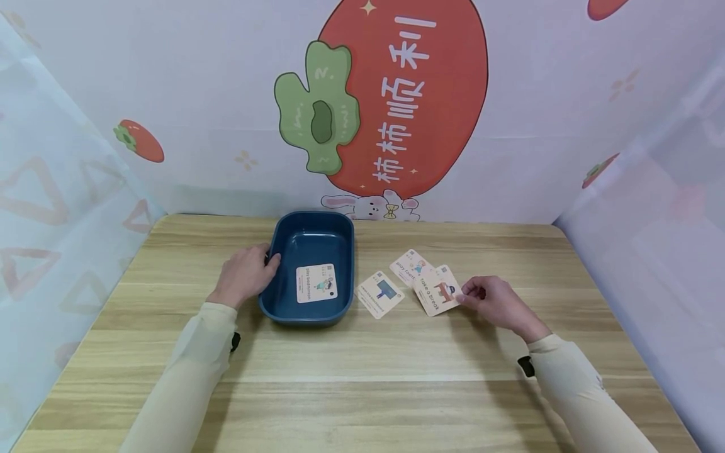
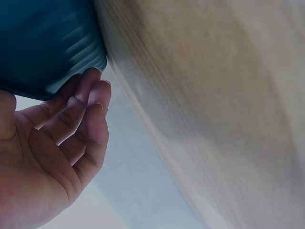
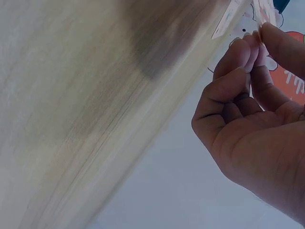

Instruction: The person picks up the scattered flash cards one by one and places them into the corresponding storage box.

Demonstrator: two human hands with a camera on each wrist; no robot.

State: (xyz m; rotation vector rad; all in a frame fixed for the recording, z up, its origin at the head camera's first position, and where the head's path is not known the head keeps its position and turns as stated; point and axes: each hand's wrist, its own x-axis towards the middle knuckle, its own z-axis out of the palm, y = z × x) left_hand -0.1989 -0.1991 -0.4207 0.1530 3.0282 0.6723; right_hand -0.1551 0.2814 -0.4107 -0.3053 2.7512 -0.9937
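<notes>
A dark blue rectangular basin [image 1: 308,318] stands on the table with a "play badminton" card [image 1: 317,283] lying inside it. My left hand [image 1: 245,274] grips the basin's left wall, thumb over the rim; the left wrist view shows its fingers [image 2: 97,129] against the outside. Between thumb and fingertips, my right hand [image 1: 498,303] pinches the "take a break" card [image 1: 435,292] by its right edge. That card overlaps a "play football" card [image 1: 409,264], whose wording is partly covered, and another card behind it [image 1: 447,274].
A card with a blackboard picture [image 1: 381,294] lies between the basin and the other cards. The wood-grain table [image 1: 362,390] meets a printed cloth backdrop [image 1: 215,170] at its far edge, and pale cloth hangs along both sides.
</notes>
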